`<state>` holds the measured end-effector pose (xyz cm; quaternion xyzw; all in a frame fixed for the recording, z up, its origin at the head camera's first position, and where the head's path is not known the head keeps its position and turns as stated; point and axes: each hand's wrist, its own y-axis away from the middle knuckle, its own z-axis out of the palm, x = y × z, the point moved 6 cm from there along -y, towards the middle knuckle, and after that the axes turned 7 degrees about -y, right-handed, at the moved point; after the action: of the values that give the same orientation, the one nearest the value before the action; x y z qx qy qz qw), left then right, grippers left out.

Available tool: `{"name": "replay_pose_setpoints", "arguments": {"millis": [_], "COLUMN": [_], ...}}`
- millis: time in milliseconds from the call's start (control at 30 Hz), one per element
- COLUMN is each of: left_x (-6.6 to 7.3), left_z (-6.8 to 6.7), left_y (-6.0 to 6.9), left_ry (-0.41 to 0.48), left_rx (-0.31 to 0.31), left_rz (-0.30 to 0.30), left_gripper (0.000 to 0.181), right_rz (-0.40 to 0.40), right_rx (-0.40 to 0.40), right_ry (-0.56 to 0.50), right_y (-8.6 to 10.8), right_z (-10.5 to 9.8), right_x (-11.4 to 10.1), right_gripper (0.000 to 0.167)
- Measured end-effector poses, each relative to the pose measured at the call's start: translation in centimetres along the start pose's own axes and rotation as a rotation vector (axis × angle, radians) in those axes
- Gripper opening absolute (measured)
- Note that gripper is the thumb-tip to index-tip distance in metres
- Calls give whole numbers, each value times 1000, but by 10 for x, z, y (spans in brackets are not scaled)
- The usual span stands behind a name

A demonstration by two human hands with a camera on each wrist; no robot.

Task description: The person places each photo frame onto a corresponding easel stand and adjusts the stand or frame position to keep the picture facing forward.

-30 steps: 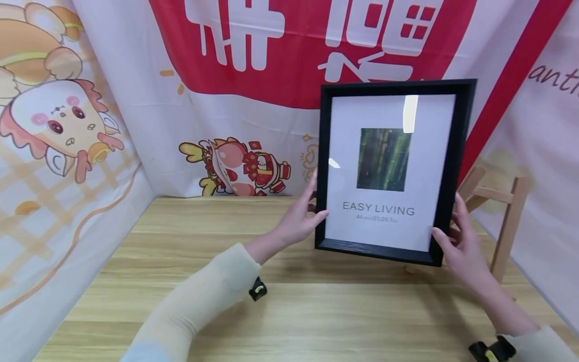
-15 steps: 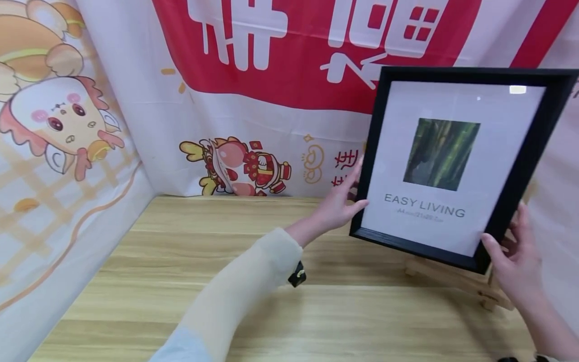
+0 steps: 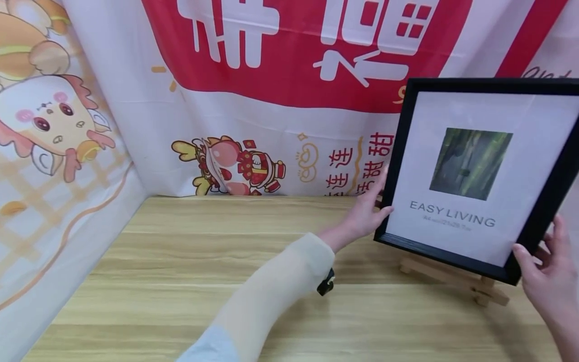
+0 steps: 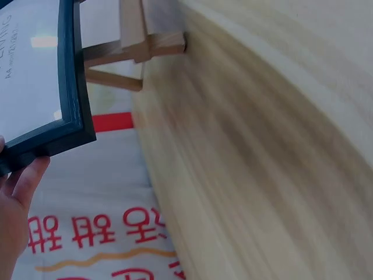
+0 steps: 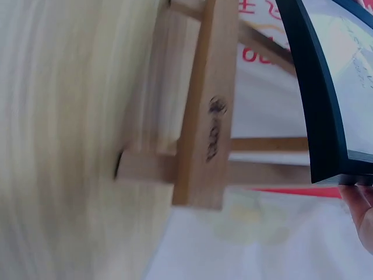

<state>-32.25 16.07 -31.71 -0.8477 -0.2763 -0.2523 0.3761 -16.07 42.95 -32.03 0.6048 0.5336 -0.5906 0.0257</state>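
"While holding a black rectangular picture frame (image 3: pixel 475 176) off the pale wood-grain tabletop (image 3: pixel 181 301), in front of a brown wooden easel (image 5: pixel 204 128), why grip both sides?"

"Pinched low by bare left hand (image 3: pixel 362 213) and bare right hand (image 3: pixel 551 274), presumably to share weight and control tilt."

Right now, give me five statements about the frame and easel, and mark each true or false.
1. The left hand and right hand both hold the black frame. True.
2. The black frame lies flat on the table. False: it is held up above the table.
3. The printed sheet reads EASY LIVING. True.
4. The easel is metal. False: the easel looks wooden.
5. The right wrist view shows a gap between black frame and crossbar. True.
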Motion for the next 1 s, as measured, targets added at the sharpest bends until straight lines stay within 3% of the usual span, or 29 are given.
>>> {"name": "replay_pose_setpoints", "arguments": {"millis": [133, 300, 567, 867, 1000], "left_x": [-1, 4, 9, 7, 5], "left_z": [15, 32, 46, 55, 58], "left_y": [1, 2, -1, -5, -6], "left_ry": [-43, -86, -174, -238, -226], "left_rx": [9, 9, 26, -5, -41], "left_rz": [0, 30, 64, -76, -132], "left_gripper": [96, 96, 93, 92, 94], "right_rz": [5, 66, 84, 274, 270], "right_rx": [21, 46, 63, 69, 61], "right_ry": [-15, 21, 1, 75, 52], "right_y": [5, 8, 9, 16, 15], "right_z": [-4, -11, -15, -13, -13], "right_x": [11, 31, 49, 75, 80], "right_gripper": [72, 72, 72, 73, 74]}}
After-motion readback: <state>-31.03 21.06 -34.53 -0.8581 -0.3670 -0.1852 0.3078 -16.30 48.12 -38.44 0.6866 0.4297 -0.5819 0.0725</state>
